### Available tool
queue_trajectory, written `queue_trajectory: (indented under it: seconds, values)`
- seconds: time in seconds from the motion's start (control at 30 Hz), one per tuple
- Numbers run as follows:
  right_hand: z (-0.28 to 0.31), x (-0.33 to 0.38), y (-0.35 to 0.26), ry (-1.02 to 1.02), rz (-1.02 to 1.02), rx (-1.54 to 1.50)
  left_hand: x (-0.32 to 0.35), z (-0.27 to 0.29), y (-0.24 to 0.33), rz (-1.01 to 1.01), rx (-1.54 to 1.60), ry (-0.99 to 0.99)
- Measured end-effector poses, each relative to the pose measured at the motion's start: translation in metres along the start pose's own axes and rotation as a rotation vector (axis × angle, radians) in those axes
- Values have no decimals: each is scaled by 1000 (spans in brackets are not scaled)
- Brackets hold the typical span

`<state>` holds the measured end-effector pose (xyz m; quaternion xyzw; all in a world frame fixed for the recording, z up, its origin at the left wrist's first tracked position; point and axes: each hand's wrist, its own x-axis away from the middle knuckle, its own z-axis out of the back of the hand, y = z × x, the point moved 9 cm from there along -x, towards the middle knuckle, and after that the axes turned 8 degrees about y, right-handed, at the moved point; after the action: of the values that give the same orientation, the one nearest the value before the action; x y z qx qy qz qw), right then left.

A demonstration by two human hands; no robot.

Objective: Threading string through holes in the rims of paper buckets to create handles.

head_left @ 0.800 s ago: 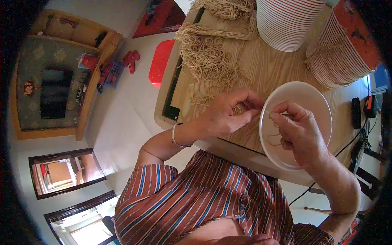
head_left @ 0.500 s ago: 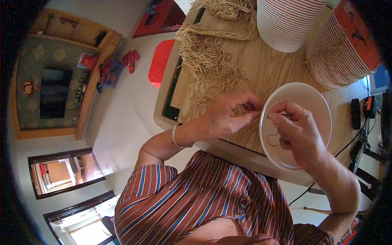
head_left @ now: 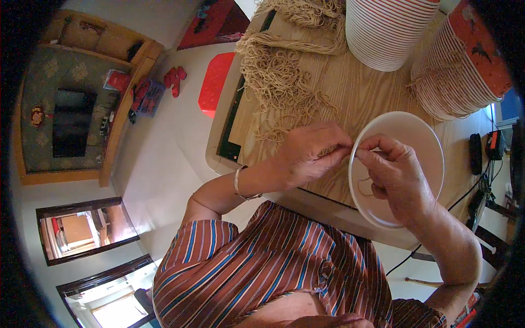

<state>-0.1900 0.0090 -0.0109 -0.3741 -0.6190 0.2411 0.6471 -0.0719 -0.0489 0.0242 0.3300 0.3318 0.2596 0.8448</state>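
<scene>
A white round tub (head_left: 432, 143) is tilted on the near right of the table, its open mouth toward me. My left hand (head_left: 314, 156) is closed in a pinch just outside the tub's left rim, with a bit of tan string showing between its fingers. Inside the mouth, my right hand (head_left: 398, 176) pinches thumb and forefinger together at the same rim, close to the left fingertips. A thin loop of string (head_left: 363, 185) hangs inside the tub below the right fingers. The fingertips hide where the string meets the rim.
Loose tan string (head_left: 281, 82) lies heaped along the table's left side. A tall stack of white tubs (head_left: 385, 35) stands at the back, and another stack (head_left: 454, 71), wound with string, leans at the right. Black cables (head_left: 484, 177) run by the right edge. A red stool (head_left: 216, 82) is left of the table.
My left hand's fingers have closed from a curled, looser shape into a tight pinch at the rim. The right fingertips have shifted slightly left, nearer the rim.
</scene>
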Motion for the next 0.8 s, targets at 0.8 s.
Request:
queue_trajectory:
  seconds: [0.8]
  values:
    - [-18,8,-6,-30,335,179,-21,28,23,-479,15,114]
